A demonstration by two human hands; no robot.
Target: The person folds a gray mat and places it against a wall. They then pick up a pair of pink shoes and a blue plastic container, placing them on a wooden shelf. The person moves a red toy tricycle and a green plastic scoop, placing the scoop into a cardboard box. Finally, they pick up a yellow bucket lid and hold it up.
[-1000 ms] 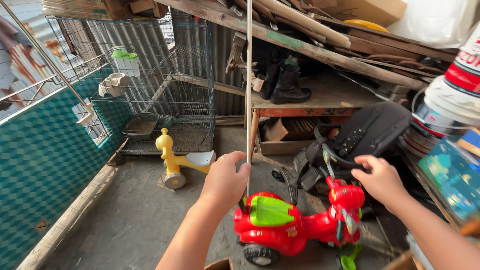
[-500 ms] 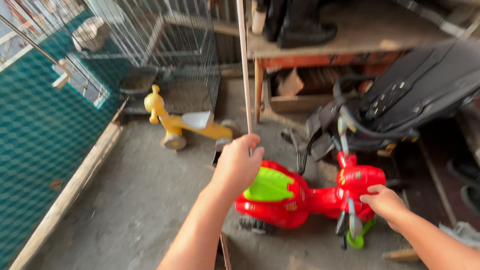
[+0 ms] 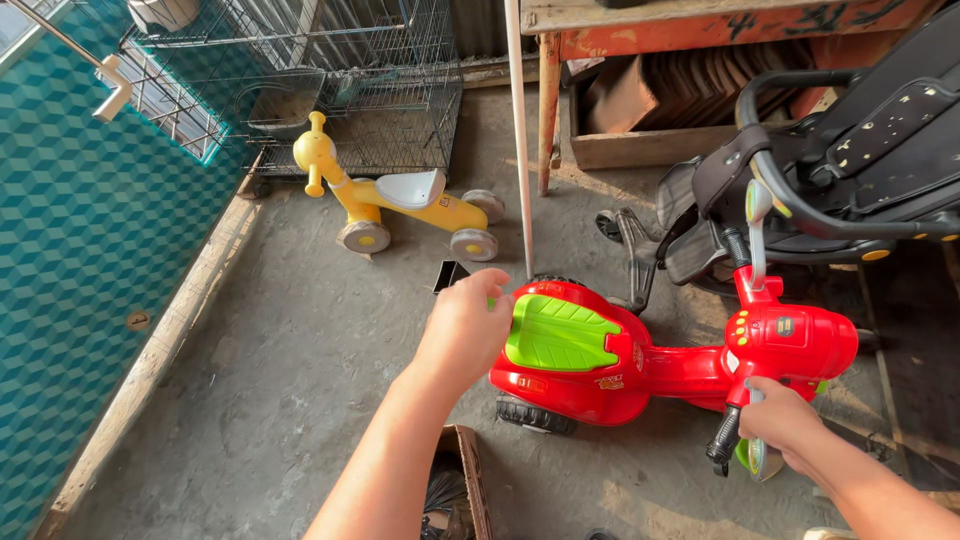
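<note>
Right, I'm looking down at a red ride-on toy [image 3: 640, 365] with a green seat [image 3: 560, 335], sitting on the concrete floor [image 3: 300, 380] in the lower middle of the frame. My left hand [image 3: 465, 330] is at the back edge of that seat, fingers curled down over it; from this angle I cannot tell how firmly they grip, only that they are bent and touching the toy's rear. My right hand [image 3: 785, 420], lower right, is wrapped around the handlebar [image 3: 728, 440], fingers closed on the black grip just below the red front body.

Just above the toy a thin pale pole [image 3: 520, 140] stands upright, its foot touching the floor right behind the seat. At the right, close against the toy's front, leans a black stroller [image 3: 850, 170]. Further up and to the left is a yellow ride-on toy [image 3: 400, 205] with a white seat, well apart from the red one. Behind it, in the upper left, stands a wire cage [image 3: 340, 80], and a teal patterned wall [image 3: 80, 260] runs down the left edge. An orange table leg [image 3: 548, 100] shows at the top.
</note>
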